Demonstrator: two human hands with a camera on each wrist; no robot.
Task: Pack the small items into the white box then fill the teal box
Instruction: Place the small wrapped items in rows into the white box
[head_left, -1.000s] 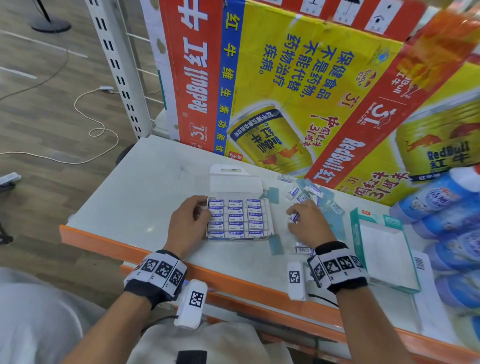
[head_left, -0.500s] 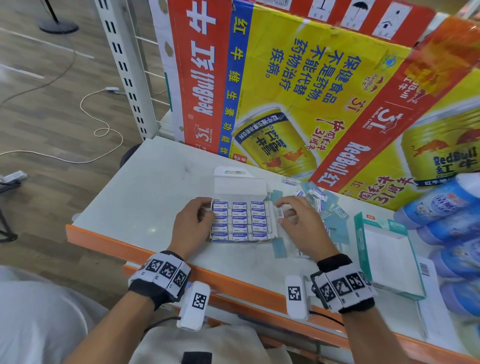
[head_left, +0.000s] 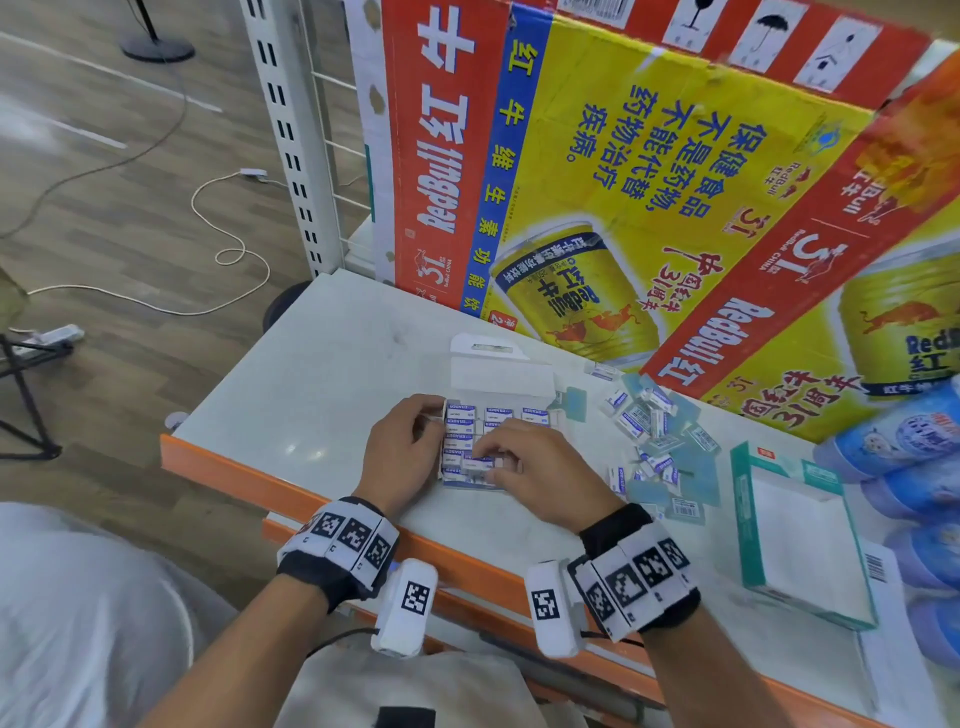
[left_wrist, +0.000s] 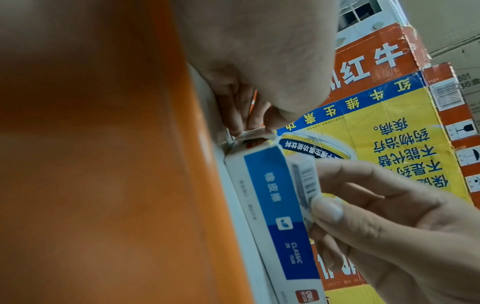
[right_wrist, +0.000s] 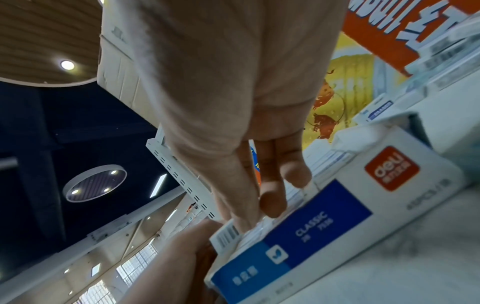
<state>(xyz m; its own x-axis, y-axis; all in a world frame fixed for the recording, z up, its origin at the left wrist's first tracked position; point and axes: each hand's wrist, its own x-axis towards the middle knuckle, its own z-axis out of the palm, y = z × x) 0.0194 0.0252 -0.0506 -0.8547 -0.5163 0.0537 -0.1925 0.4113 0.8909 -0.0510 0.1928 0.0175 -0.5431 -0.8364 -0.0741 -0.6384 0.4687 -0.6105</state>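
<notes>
A: From the head view, where is the white box (head_left: 470, 480)?
B: Lying flat on the table (head_left: 322, 384), near its front edge, lid flap folded back away from the person. Rows of erasers (head_left: 511, 414) fill it, their long axes running left to right.

A: And the hands?
B: The left hand (head_left: 402, 452) curls against the box's left wall. The right hand (head_left: 540, 475) reaches over the box's near rows and pinches one eraser (head_left: 477, 462) between thumb and fingers, its long axis left to right like the rest. Right of that grip lies a loose pile (head_left: 649, 436), and beyond the pile the teal box (head_left: 748, 519), open and flat.

A: Left wrist view?
B: The box (left_wrist: 275, 205) shows its blue-and-white side wall. The left fingers (left_wrist: 237, 115) press its far corner. The right hand (left_wrist: 389, 222) pinches the eraser (left_wrist: 305, 181) just above the box's rim, barcode face towards the camera.

A: Right wrist view?
B: The right fingers (right_wrist: 272, 197) curl down over the box (right_wrist: 350, 222), the eraser (right_wrist: 227, 234) nipped at their tips, lying along the box's near wall. The left hand (right_wrist: 182, 257) touches the box's end beside the grip.
</notes>
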